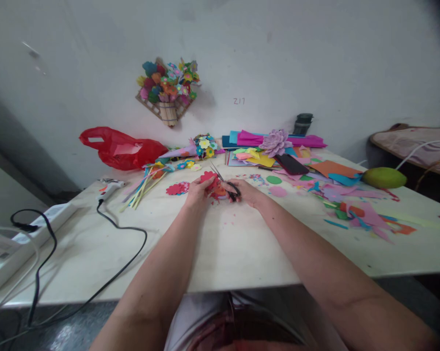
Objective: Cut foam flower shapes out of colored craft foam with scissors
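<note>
Over the table [241, 248], left fingers [201, 186] pinch red paper [209, 178]; right fingers [242, 188] grip scissors [227, 185] (seemingly open).

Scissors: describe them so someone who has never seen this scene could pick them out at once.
On the pale table, look at the middle, where the person's two hands meet. The scissors sit in the right hand, blades pointing up-left over the red paper in the left hand. Black handles and thin metal blades set them apart from the paper scraps around.

The wall [315, 58] bears a small handwritten "217" [239, 101]; nothing else is legible.
</note>
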Motion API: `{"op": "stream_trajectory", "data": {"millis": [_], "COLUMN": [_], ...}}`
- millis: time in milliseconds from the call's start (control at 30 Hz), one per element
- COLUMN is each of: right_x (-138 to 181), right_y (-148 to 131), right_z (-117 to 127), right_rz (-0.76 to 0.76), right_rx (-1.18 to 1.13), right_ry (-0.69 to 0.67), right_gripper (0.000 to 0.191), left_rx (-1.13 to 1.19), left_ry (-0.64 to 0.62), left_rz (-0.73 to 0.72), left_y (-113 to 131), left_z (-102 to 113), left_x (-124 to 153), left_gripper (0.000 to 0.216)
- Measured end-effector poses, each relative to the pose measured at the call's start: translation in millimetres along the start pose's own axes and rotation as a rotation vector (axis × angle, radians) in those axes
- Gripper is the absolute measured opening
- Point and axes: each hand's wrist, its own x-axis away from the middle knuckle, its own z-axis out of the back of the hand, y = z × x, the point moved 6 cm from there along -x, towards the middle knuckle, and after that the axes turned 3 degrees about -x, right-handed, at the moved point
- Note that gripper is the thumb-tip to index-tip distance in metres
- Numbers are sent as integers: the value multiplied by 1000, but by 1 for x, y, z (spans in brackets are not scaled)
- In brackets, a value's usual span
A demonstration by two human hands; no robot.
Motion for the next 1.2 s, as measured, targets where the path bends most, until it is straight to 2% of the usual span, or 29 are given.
{"op": "stream_trajectory", "data": {"millis": [467,1200], "right_x": [0,-1], "right_y": [2,2], "right_z": [-4,-6], "right_rz": [23,28], "right_rx": [10,25], "right_ry": [7,15], "right_gripper": [34,34], "left_rx": [50,67], "left_ry": [14,5], "left_rz": [60,65], "left_y": [-4,-5], "left_z": [0,-2], "left_x": [0,1], "left_gripper": [10,10]}}
